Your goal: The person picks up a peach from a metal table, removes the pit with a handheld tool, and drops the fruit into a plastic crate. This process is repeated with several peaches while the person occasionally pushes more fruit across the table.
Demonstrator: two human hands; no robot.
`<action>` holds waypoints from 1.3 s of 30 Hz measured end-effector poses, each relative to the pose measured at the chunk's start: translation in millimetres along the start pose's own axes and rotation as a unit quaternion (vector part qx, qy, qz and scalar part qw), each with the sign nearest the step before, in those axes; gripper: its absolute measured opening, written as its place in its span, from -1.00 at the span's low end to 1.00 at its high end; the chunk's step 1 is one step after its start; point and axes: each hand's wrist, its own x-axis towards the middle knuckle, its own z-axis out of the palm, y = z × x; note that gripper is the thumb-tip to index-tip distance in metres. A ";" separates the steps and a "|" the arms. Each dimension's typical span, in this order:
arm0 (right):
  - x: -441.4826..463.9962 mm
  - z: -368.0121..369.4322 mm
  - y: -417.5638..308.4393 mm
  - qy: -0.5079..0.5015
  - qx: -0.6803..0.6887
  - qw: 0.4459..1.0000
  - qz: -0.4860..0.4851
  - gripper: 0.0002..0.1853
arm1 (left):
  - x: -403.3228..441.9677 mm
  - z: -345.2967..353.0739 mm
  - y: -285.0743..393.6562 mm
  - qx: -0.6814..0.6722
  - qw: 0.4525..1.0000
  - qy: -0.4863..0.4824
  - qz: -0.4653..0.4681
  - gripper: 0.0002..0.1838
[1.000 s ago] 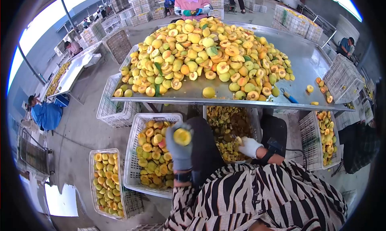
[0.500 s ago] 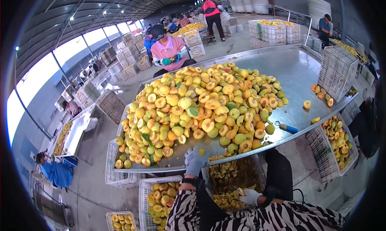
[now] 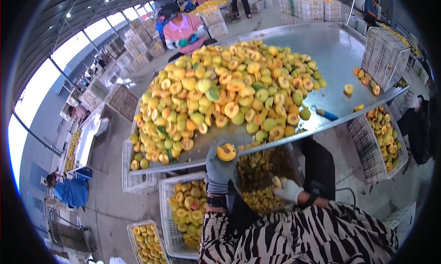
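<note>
"Fruit half [image 3: 226,152], up in the left grip [image 3: 221,168], see it?"

"I do. The grey glove is closed round it, and the cut side shows with a dark hollow in it. It's held by the near edge of the metal tabletop [image 3: 337,46]."

"And the right grip [image 3: 290,191]?"

"White glove, curled low over the bin of scraps [image 3: 259,200]. There's something small and pale at the fingertips, but I can't tell what, or how tightly it's held."

"What's just beside the knees?"

"On the left, a white crate [image 3: 164,218] of fruit halves stands on the floor, with a second crate [image 3: 133,241] of them next to it."

"That's quite a heap [image 3: 216,92] up top."

"Mostly halves, some cut side up, a few green leaves among them. A blue-handled tool [image 3: 327,114] lies just right of it, and a few loose pieces [image 3: 365,81] sit farther right, near the tilted crate [image 3: 385,57]."

"Who's across?"

"A person in pink [image 3: 183,30], gloved hands together, beyond the heap."
</note>
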 end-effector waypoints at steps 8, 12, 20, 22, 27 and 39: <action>-29.5 -40.5 -111.5 0.055 -0.137 0.970 -0.195 -0.65 | -73.3 1.5 -50.2 0.226 0.970 -0.017 0.084 -0.55; -35.2 -28.9 -117.4 0.060 -0.214 0.952 -0.211 -0.71 | -101.9 27.6 -34.0 0.480 0.842 -0.094 0.227 -0.52; -50.0 -19.7 -112.9 0.069 -0.206 0.957 -0.191 -0.74 | -113.3 26.6 -42.8 0.436 0.873 -0.117 0.185 -0.67; -57.2 -23.5 -117.9 0.061 -0.205 0.961 -0.174 -0.73 | -115.1 29.5 -49.4 0.411 0.889 -0.110 0.171 -0.64; -56.9 -19.0 -103.1 0.089 -0.261 0.941 -0.196 -0.74 | -110.4 20.9 -60.7 0.461 0.857 -0.128 0.193 -0.39; -49.9 -22.9 -64.9 0.046 -0.267 0.936 -0.223 -0.78 | -105.7 29.6 -76.7 0.198 0.975 -0.022 -0.098 -0.45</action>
